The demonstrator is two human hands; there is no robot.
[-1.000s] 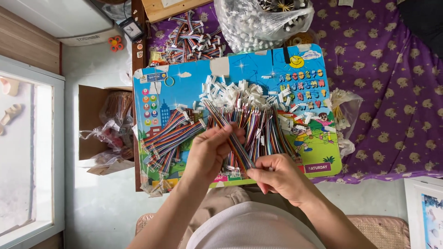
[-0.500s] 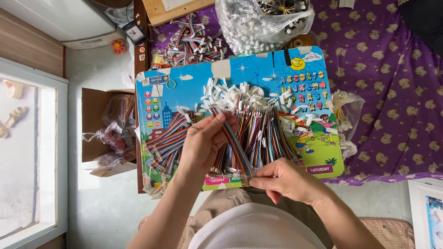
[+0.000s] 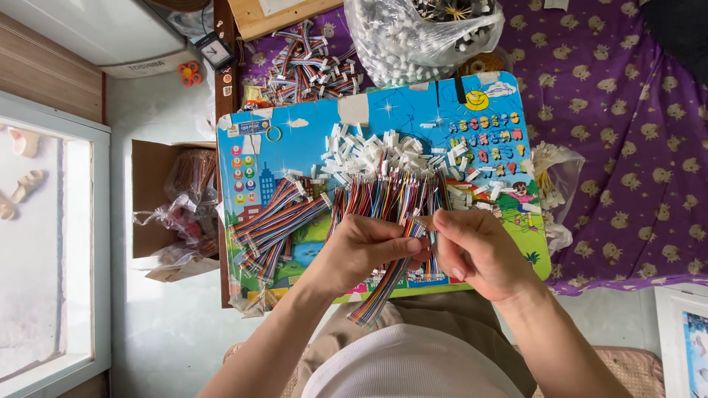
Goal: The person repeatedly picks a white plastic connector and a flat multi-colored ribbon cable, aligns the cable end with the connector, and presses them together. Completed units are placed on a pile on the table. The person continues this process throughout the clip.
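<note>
Rainbow ribbon-cable bundle (image 3: 383, 284): multicoloured flat wire lengths, held between both hands above the near edge of a children's picture board.

Head view, items as seen:

- Left hand (image 3: 365, 250): closed around the bundle from the side, thumb pressed over the wires; loose ends of the bundle hang down toward the lap.
- Right hand (image 3: 479, 254): fingers pinched together on the upper end of the same bundle, close against the left thumb. What exactly sits between the fingertips is too small to tell.
- Picture board (image 3: 310, 133): blue, cartoon-printed, serving as worktop across the lap.
- Pile of white connector housings (image 3: 383, 151): many pieces, loose, at the middle of the board, far side of the hands.
- Wired cable rows (image 3: 276, 221): lying fanned on the board to the left of the hands, some with white ends fitted.
- Further cable heap (image 3: 306, 63): beyond the board, on the purple patterned cloth (image 3: 627, 147).
- Clear plastic bag of white parts (image 3: 420, 33): full, above the board.
- Cardboard box with bagged wires (image 3: 173, 206): on the floor, left of the board.

Progress, as judged: a fair number of cables appear finished and laid aside; a large stock of housings and wires is yet unworked.
</note>
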